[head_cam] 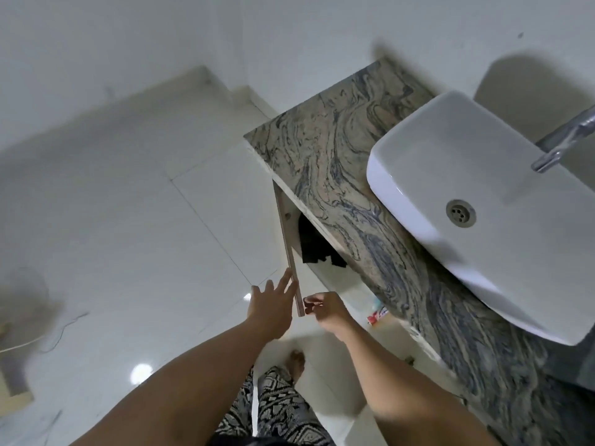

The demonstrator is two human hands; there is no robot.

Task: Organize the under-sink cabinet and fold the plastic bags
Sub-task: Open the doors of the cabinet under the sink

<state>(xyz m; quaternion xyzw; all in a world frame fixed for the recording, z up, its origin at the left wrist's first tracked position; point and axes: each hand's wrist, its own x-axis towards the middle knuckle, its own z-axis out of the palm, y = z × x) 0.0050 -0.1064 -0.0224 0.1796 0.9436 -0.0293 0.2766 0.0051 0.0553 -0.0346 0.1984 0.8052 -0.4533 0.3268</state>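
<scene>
The under-sink cabinet's left door (287, 239) stands swung out, seen edge-on from above. My left hand (273, 304) lies with straight fingers against the door's outer face near its free end. My right hand (323, 309) sits on the inner side with curled fingers at the door's edge; whether it grips the edge is unclear. A black plastic bag (317, 244) shows inside the cabinet below the countertop (341, 169). Colourful packaging (378, 315) peeks out of the cabinet further right. The rest of the cabinet's contents are hidden by the counter.
A white basin (483, 207) with a chrome tap (560, 146) sits on the marbled counter. The white tiled floor (145, 236) spreads to the left, with a cable and a blurred object at far left. My patterned trousers and bare foot (296, 363) are below.
</scene>
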